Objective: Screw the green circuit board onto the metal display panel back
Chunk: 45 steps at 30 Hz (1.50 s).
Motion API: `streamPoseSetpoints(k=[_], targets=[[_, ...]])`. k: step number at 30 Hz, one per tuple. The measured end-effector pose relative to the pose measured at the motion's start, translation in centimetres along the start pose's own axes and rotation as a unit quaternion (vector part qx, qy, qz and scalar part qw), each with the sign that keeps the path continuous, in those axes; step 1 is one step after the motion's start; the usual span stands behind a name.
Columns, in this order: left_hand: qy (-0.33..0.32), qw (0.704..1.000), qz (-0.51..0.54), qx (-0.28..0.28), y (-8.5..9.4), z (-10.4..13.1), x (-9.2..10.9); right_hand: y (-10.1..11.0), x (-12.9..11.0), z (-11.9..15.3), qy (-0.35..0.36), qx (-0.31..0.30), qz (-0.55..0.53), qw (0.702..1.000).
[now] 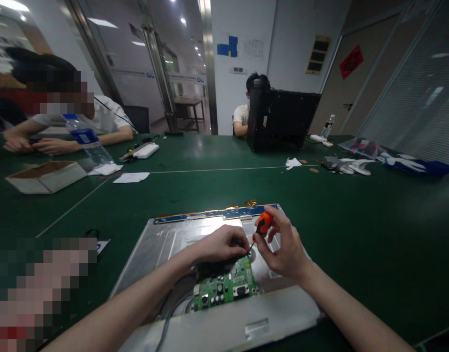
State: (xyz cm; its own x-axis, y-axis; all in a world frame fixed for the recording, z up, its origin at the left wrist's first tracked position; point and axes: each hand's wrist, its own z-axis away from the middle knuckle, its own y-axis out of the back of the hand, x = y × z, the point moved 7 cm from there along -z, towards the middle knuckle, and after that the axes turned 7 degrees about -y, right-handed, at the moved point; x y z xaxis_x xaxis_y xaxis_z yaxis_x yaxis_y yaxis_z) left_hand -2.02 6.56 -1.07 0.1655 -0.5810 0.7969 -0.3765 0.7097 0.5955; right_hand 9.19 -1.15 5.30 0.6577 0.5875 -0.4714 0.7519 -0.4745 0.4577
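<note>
A metal-backed display panel (166, 249) lies on the table in front of me, with a green circuit board (228, 283) on it. My right hand (285, 249) grips a screwdriver (264, 223) by its orange and black handle. The shaft slants down to the board's upper right corner. Close to that tip, my left hand (226, 244) has its fingers pinched together; whatever they hold is too small to make out. A blue circuit strip (210, 215) runs along the panel's far edge. A grey cable (169, 318) passes over the near left side.
On the green table (356, 225) stand an open box (48, 178) and a tilted water bottle (88, 139). Gloves (351, 165) lie at the right. One person (110, 115) sits at the left, another (241, 115) behind a black monitor (286, 120).
</note>
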Motion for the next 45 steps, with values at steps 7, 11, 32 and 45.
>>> streamPoseSetpoints(k=[7,11,32,45], targets=[[0.002,1.0,-0.013,0.013,0.3,-0.1,0.3,0.5,-0.5,-0.6,0.049,0.037,-0.015,0.998],[-0.001,1.0,-0.015,0.013,0.3,0.0,0.3,0.5,-0.6,-0.8,0.051,0.029,-0.012,0.998],[0.01,1.0,-0.016,0.011,0.3,0.0,0.2,0.5,-0.6,-0.7,0.064,0.043,-0.033,0.996],[0.003,1.0,-0.009,0.001,0.1,-0.1,0.1,0.4,-0.8,-0.5,0.036,0.01,0.005,0.999]])
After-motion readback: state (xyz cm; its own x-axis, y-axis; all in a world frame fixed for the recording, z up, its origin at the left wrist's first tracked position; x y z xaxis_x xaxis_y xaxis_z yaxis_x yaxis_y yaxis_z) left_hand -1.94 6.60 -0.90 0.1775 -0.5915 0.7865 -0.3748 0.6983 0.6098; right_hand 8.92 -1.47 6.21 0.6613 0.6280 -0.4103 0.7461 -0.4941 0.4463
